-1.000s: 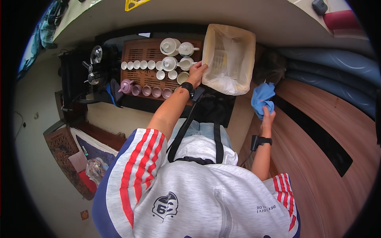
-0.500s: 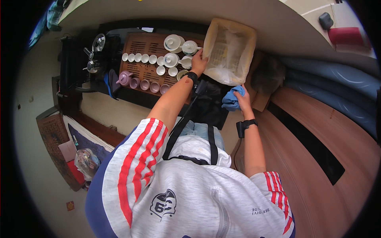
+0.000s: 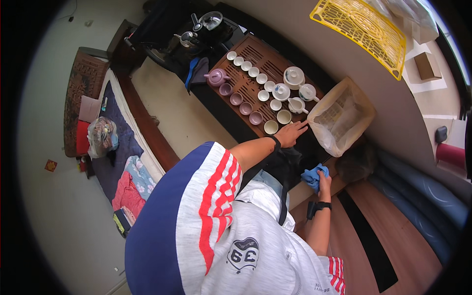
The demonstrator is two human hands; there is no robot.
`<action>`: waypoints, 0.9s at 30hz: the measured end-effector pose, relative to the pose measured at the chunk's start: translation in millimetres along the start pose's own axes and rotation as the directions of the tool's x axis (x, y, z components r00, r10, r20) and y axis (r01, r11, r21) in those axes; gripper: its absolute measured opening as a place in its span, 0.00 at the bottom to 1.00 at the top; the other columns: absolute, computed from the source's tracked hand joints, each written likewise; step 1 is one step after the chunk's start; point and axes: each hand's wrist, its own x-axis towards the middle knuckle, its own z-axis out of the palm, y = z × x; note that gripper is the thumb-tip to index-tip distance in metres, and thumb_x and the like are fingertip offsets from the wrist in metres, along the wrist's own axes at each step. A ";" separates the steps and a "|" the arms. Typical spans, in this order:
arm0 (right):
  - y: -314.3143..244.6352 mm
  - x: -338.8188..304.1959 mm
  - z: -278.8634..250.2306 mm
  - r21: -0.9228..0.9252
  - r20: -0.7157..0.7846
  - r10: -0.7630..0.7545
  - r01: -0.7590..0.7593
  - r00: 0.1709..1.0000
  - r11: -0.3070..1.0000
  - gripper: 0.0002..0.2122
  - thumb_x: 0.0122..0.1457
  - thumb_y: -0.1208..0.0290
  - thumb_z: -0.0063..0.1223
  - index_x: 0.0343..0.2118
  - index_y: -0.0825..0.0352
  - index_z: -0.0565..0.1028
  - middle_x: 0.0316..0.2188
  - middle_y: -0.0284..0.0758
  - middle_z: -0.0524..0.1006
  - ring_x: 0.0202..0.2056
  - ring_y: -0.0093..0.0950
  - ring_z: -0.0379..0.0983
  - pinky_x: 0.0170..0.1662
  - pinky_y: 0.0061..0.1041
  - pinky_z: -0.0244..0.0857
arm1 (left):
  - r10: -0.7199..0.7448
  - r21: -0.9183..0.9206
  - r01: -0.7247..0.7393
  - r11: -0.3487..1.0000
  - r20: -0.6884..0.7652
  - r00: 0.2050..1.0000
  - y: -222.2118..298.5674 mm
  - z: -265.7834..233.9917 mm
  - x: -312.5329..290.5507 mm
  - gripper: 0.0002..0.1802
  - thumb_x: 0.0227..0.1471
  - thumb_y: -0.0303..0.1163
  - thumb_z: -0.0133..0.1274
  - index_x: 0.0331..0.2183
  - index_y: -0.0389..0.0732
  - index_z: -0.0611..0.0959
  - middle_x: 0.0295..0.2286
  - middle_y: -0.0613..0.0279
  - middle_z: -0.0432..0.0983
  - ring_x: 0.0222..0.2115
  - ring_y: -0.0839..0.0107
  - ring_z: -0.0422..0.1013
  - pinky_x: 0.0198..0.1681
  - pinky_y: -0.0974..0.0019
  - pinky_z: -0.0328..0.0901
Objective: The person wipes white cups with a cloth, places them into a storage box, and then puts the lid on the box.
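My left hand [image 3: 292, 134] reaches out over the dark table with its fingers stretched, the fingertips at the left corner of a cream-coloured bin [image 3: 365, 91] lined with a clear plastic bag. In my right hand [image 3: 324, 185], below the bin, a crumpled blue cloth [image 3: 311, 175] is gripped. Beside my left hand stands a brown slatted tea tray [image 3: 269, 45]. It bears a row of small white cups [image 3: 246, 65], white lidded pots [image 3: 294, 77], a white pitcher [image 3: 297, 104], a purple teapot [image 3: 217, 76] and several purple cups [image 3: 236, 99].
A metal kettle [image 3: 188, 39] and a pan [image 3: 211, 20] stand beyond the tray's left end. A yellow openwork rack [image 3: 361, 32] lies on the ledge at upper right. Wood-coloured panelling [image 3: 404, 236] borders my right side. Far left, a bench holds a bagged bundle [image 3: 103, 137].
The view has swung, bringing in the yellow rack and more of the bench. My left hand has loosened from the bin's side and its fingers now stretch toward the corner. My right hand keeps the cloth.
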 end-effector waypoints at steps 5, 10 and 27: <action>-2.8 -6.8 19.6 -0.016 0.058 0.087 -0.086 0.995 0.996 0.12 0.58 0.68 0.59 0.41 0.69 0.78 0.35 0.32 0.79 0.36 0.26 0.76 0.43 0.27 0.70 | -0.166 0.020 0.165 0.986 0.154 0.974 -13.2 2.8 20.2 0.53 0.42 0.27 0.61 0.68 0.42 0.55 0.68 0.57 0.52 0.61 0.51 0.62 0.61 0.52 0.62; -19.2 -19.4 34.5 -0.013 0.048 0.071 -0.070 0.996 0.997 0.09 0.60 0.66 0.58 0.38 0.66 0.76 0.33 0.29 0.77 0.35 0.23 0.74 0.43 0.26 0.69 | -0.215 0.000 0.220 0.975 0.211 0.953 -13.3 1.5 29.3 0.53 0.44 0.31 0.62 0.68 0.43 0.55 0.67 0.57 0.55 0.60 0.55 0.65 0.59 0.52 0.64; -23.1 -28.1 94.0 0.225 0.083 -0.105 0.084 0.991 0.971 0.11 0.62 0.63 0.58 0.41 0.65 0.76 0.36 0.30 0.78 0.37 0.24 0.77 0.45 0.25 0.71 | -0.491 -0.068 0.599 0.798 0.502 0.712 -116.6 -31.1 -213.8 0.23 0.47 0.43 0.58 0.44 0.44 0.86 0.43 0.47 0.81 0.47 0.51 0.76 0.51 0.53 0.70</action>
